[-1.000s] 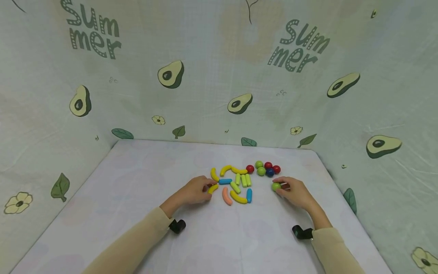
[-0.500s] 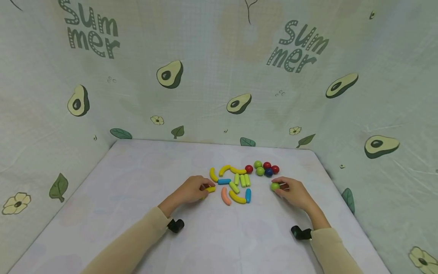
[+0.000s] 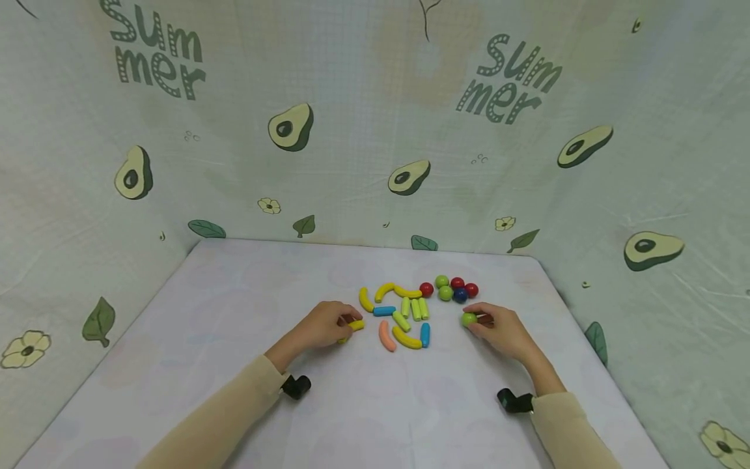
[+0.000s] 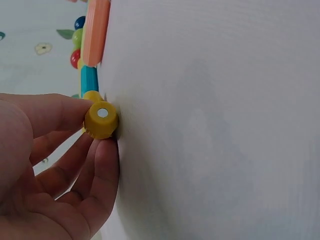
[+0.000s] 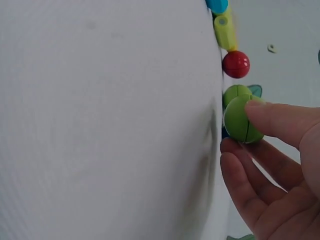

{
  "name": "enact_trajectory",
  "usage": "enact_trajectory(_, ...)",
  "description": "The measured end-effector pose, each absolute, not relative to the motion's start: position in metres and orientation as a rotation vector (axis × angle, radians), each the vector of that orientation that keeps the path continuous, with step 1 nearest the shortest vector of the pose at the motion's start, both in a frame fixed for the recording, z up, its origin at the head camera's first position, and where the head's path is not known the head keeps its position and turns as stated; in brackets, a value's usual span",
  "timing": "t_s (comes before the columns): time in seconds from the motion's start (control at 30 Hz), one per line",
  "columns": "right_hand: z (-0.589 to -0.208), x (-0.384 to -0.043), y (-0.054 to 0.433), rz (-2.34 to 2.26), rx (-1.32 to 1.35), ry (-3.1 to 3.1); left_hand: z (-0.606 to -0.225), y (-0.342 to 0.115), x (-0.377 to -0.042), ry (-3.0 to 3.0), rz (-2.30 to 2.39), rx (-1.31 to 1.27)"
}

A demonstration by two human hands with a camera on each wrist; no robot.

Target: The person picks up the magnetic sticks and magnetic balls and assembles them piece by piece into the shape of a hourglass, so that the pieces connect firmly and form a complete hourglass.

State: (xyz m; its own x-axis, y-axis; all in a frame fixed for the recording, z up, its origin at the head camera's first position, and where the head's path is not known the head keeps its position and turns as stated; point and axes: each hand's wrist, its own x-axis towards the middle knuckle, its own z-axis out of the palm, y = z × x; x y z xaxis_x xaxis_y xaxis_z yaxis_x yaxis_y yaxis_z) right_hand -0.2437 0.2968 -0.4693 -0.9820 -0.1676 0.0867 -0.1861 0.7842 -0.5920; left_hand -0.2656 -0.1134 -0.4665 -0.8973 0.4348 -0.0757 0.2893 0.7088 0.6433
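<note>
My left hand [image 3: 325, 326] pinches a yellow curved rod [image 3: 356, 324] between thumb and fingers, just left of the group of pieces. In the left wrist view its round end [image 4: 101, 131] faces the camera, with a pale disc set in it. A green ball [image 3: 469, 319] with a seam is pinched in my right hand [image 3: 498, 329], in front of the cluster of balls. Nearest the left hand lie an orange curved rod [image 3: 387, 337], a blue straight rod [image 3: 384, 311] and another yellow curved rod [image 3: 366, 299].
Several light green straight rods [image 3: 415, 309] lie mid-group, with a yellow curved rod [image 3: 407, 338] and a blue rod [image 3: 424, 335] in front. Behind are a red ball [image 3: 426, 289] and a cluster including a dark blue ball [image 3: 460, 295]. A printed cloth [image 3: 351, 215] rises behind the table.
My left hand has drawn the yellow curved rod leftward, away from the group, and the rod has turned in its fingers. The right hand with the green ball is almost still.
</note>
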Motion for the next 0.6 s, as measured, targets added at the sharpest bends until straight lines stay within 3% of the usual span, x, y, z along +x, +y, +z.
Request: enact_trajectory(0.6,-0.449,-0.229,0.232,1.113,0.448,-2.921,-0.468,-0.123,-0.264,2.675,0.995,0.486)
